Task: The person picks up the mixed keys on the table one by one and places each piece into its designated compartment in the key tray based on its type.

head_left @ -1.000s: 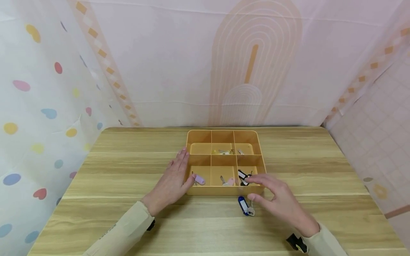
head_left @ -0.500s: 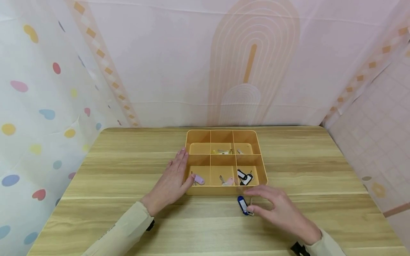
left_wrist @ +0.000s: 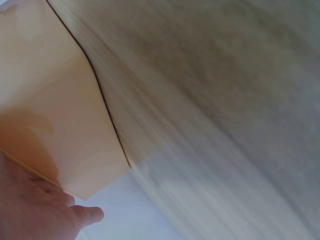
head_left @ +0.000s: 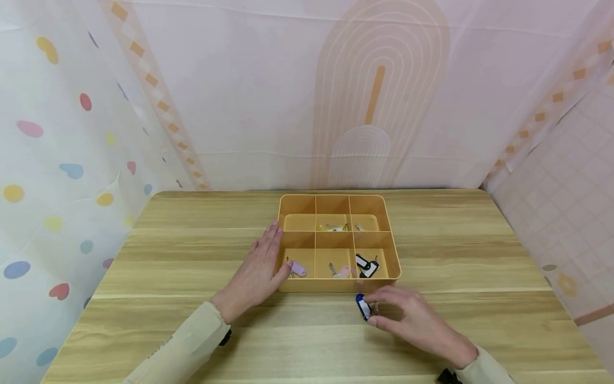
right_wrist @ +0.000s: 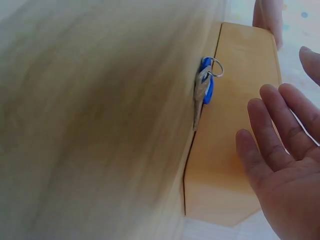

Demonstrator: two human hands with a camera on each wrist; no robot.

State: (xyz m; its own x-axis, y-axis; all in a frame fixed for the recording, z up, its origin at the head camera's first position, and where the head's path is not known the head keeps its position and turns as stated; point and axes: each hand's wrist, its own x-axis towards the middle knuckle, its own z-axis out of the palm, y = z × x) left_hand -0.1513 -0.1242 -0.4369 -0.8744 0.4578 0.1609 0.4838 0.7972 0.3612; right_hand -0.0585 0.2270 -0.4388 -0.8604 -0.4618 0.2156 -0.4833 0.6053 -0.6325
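Note:
My left hand (head_left: 254, 266) lies along the left side of an orange divided tray (head_left: 331, 286), straight fingers against the wall and thumb at the front left corner. In the left wrist view its fingers show at the tray's rim. My right hand (head_left: 414, 322) is in front of the tray with thumb and index finger apart, close around a key with a blue tag (head_left: 363, 308). That blue-tagged key ring (right_wrist: 205, 82) lies on the table by the tray's front wall in the right wrist view, with the fingers straight and off it.
Inside the tray are a purple key tag (head_left: 298, 268), a pink key tag (head_left: 345, 272) and black key tags (head_left: 369, 269) in the front compartments. Small keys (head_left: 338, 228) lie in the back ones. A wood-grain table (head_left: 216, 234) runs to a patterned curtain.
My right hand has come down and back from the front right compartment to the blue-tagged key on the table. My left hand has stayed on the tray.

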